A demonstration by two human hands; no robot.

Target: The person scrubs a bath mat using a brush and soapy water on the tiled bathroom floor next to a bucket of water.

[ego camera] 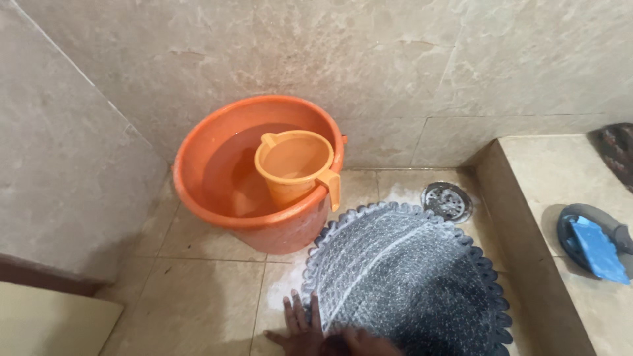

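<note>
The scene is enclosed by beige marbled wall tiles [395, 59], which meet in a corner at the upper left. Below them a floor [198, 290] of glossy tan tiles with dark grout lines is laid, and white foam or powder is seen on it along the mat's left edge. At the right, a raised tiled step [567, 178] is set beside the floor.

A round grey woven mat [409, 277] with a scalloped border is spread flat on the floor, its upper left edge just beside an orange bucket [257, 171]. The bucket is stood against the wall and is partly filled with water. A lighter orange mug [297, 165] with a handle is tilted inside it, resting against the rim.

A round metal drain [447, 200] is set in the floor just beyond the mat's upper right edge. A blue scrubbing brush [593, 247] is laid on the step.

At the bottom edge, the left hand [300, 326] is pressed flat on the mat's near left border, fingers slightly spread. The right hand [369, 343] is touching the mat beside it; its fingers are mostly cut off, so their state cannot be told.
</note>
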